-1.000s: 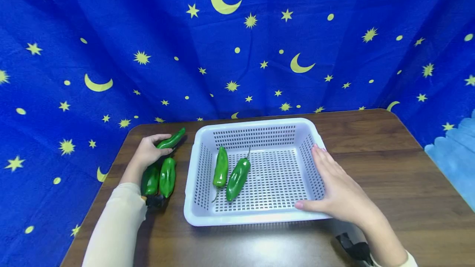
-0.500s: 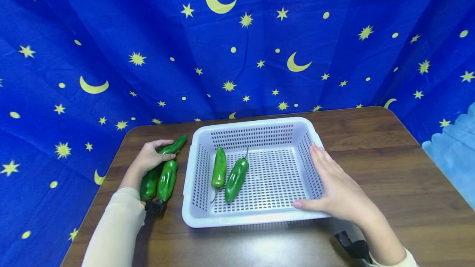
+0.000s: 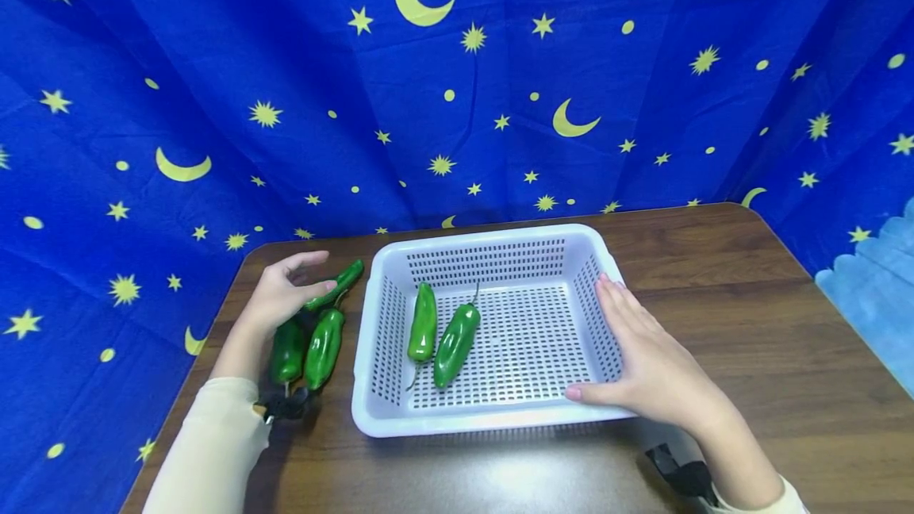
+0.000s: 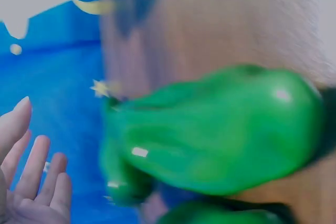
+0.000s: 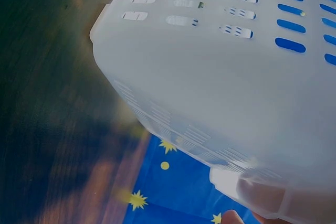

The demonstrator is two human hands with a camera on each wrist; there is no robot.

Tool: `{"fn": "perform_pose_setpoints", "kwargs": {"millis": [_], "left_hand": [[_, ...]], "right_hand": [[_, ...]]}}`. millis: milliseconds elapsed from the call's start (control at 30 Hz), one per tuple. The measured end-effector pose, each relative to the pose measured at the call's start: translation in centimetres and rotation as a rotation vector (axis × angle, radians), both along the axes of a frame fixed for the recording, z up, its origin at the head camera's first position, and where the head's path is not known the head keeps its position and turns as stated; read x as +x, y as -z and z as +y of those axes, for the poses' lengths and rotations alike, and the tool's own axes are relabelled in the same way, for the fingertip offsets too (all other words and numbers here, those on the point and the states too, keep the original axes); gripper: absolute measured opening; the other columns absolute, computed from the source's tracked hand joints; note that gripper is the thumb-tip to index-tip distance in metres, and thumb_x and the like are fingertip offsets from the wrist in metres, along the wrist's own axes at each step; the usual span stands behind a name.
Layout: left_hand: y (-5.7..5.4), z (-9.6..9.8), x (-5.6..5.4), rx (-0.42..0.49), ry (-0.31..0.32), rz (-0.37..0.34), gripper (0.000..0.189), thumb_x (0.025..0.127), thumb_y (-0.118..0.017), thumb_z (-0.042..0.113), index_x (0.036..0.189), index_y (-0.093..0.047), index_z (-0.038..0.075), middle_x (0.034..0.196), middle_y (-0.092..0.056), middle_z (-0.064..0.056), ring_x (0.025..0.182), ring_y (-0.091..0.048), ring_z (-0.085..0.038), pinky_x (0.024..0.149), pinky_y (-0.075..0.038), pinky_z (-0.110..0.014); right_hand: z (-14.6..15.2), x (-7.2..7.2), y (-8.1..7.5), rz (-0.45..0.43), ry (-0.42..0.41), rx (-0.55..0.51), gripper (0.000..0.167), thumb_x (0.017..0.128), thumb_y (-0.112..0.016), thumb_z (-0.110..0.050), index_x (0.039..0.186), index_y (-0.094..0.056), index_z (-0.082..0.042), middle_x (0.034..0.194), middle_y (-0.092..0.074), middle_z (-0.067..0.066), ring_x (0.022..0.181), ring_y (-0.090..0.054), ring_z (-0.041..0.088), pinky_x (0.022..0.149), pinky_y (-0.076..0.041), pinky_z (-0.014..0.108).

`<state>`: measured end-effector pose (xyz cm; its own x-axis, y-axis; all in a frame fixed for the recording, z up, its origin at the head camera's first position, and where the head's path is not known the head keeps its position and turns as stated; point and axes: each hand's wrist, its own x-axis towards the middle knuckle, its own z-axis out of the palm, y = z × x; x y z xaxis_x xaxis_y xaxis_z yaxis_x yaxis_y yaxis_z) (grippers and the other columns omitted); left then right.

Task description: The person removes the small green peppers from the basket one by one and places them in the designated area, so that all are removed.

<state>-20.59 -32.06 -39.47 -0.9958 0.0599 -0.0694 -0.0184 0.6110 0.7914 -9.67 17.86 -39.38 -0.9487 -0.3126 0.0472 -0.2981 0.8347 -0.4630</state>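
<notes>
My left hand (image 3: 274, 292) hovers with fingers spread over several green peppers at the table's left. Close to its thumb lies the far green pepper (image 3: 341, 282). Nearer me are a left pepper (image 3: 288, 354), partly under the wrist, and a glossy pepper (image 3: 324, 347) beside it. In the left wrist view that hand (image 4: 37, 187) is spread and holds nothing, apart from a large blurred pepper (image 4: 220, 129). My right hand (image 3: 653, 359) rests, fingers extended, over the right rim of a white perforated basket (image 3: 500, 421). Two peppers lie inside: a slim one (image 3: 424, 324) and a thicker one (image 3: 457, 346).
The basket stands mid-table on the brown wooden table (image 3: 728, 316), its outer wall (image 5: 210, 82) close up in the right wrist view. A blue curtain (image 3: 500, 157) with moons and stars hangs behind the table. Light blue fabric (image 3: 874, 292) is at the far right.
My left hand has let go of the far pepper, raised its fingers and drawn back slightly to the left. That pepper now lies on the table. The right hand stays on the basket.
</notes>
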Motion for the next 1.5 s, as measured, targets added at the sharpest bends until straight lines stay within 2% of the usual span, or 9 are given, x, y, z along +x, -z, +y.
{"fn": "perform_pose_setpoints", "kwargs": {"millis": [133,267,400,633,800,1000,1167,1300,1500], "left_hand": [[-2.1,1.4,0.7,0.024,0.015,0.033,0.065,0.09,-0.074,0.033,0.147,-0.047,0.014,0.153,-0.045,-0.014,0.143,-0.038,-0.04,0.114,-0.034,-0.059],[-3.7,3.5,1.3,0.062,0.075,0.073,0.064,0.089,-0.075,0.03,0.145,-0.049,0.015,0.151,-0.048,-0.012,0.143,-0.04,-0.035,0.116,-0.033,-0.057],[-4.8,5.8,1.8,0.103,0.161,0.092,0.061,0.089,-0.076,0.023,0.144,-0.051,0.015,0.149,-0.05,-0.009,0.142,-0.043,-0.03,0.117,-0.033,-0.054],[-6.1,9.3,2.5,0.073,0.314,0.103,0.067,0.083,-0.081,0.029,0.143,-0.052,0.02,0.148,-0.052,-0.003,0.14,-0.045,-0.024,0.119,-0.032,-0.05],[-5.9,11.3,2.3,0.032,0.456,0.079,0.072,0.082,-0.082,0.026,0.146,-0.049,0.019,0.144,-0.056,-0.006,0.134,-0.051,-0.025,0.116,-0.034,-0.053],[-4.8,13.0,1.9,0.01,0.567,-0.021,0.077,0.079,-0.085,0.023,0.147,-0.047,0.024,0.143,-0.057,-0.005,0.133,-0.053,-0.026,0.114,-0.037,-0.053],[-3.9,13.8,1.4,0.02,0.656,-0.057,0.077,0.079,-0.085,0.018,0.146,-0.048,0.018,0.143,-0.056,-0.006,0.134,-0.051,-0.03,0.115,-0.037,-0.051],[-3.3,14.3,1.1,0.018,0.709,-0.095,0.077,0.078,-0.084,0.012,0.146,-0.047,0.016,0.143,-0.055,-0.009,0.134,-0.05,-0.032,0.114,-0.038,-0.049],[-2.2,14.8,0.8,-0.036,0.729,-0.148,0.079,0.076,-0.085,0.008,0.145,-0.048,0.02,0.141,-0.055,-0.012,0.132,-0.051,-0.03,0.115,-0.039,-0.045]], "right_hand": [[0.0,0.0,0.0,0.007,-0.004,0.005,0.138,0.063,-0.077,-0.076,0.16,-0.006,-0.008,0.168,-0.006,0.011,0.155,-0.009,0.034,0.12,-0.02,0.059],[0.1,0.0,0.0,0.017,-0.009,0.004,0.137,0.064,-0.077,-0.075,0.16,-0.006,-0.008,0.168,-0.006,0.012,0.154,-0.009,0.035,0.12,-0.02,0.059],[0.0,0.0,0.0,0.016,-0.011,0.0,0.137,0.064,-0.078,-0.074,0.16,-0.005,-0.008,0.168,-0.006,0.012,0.155,-0.009,0.035,0.12,-0.02,0.06],[0.0,0.1,-0.1,0.017,-0.014,-0.004,0.137,0.064,-0.077,-0.074,0.16,-0.006,-0.007,0.168,-0.006,0.013,0.155,-0.009,0.035,0.12,-0.019,0.059],[0.0,0.1,-0.1,0.015,-0.011,0.003,0.137,0.064,-0.077,-0.075,0.16,-0.005,-0.007,0.168,-0.006,0.013,0.154,-0.01,0.035,0.119,-0.021,0.061],[0.0,0.0,-0.1,-0.003,-0.009,0.004,0.137,0.064,-0.077,-0.074,0.16,-0.005,-0.009,0.168,-0.005,0.011,0.155,-0.008,0.034,0.119,-0.021,0.061],[0.0,0.0,-0.1,-0.006,-0.006,0.01,0.138,0.064,-0.076,-0.076,0.16,-0.004,-0.009,0.168,-0.005,0.011,0.155,-0.008,0.034,0.119,-0.021,0.062],[0.0,0.0,-0.1,-0.004,-0.006,0.014,0.138,0.064,-0.074,-0.078,0.16,-0.004,-0.009,0.168,-0.005,0.011,0.155,-0.008,0.034,0.119,-0.021,0.062],[-0.1,0.0,-0.2,-0.009,-0.007,0.011,0.138,0.064,-0.073,-0.079,0.16,-0.004,-0.009,0.168,-0.004,0.011,0.155,-0.008,0.034,0.119,-0.021,0.062]]}}
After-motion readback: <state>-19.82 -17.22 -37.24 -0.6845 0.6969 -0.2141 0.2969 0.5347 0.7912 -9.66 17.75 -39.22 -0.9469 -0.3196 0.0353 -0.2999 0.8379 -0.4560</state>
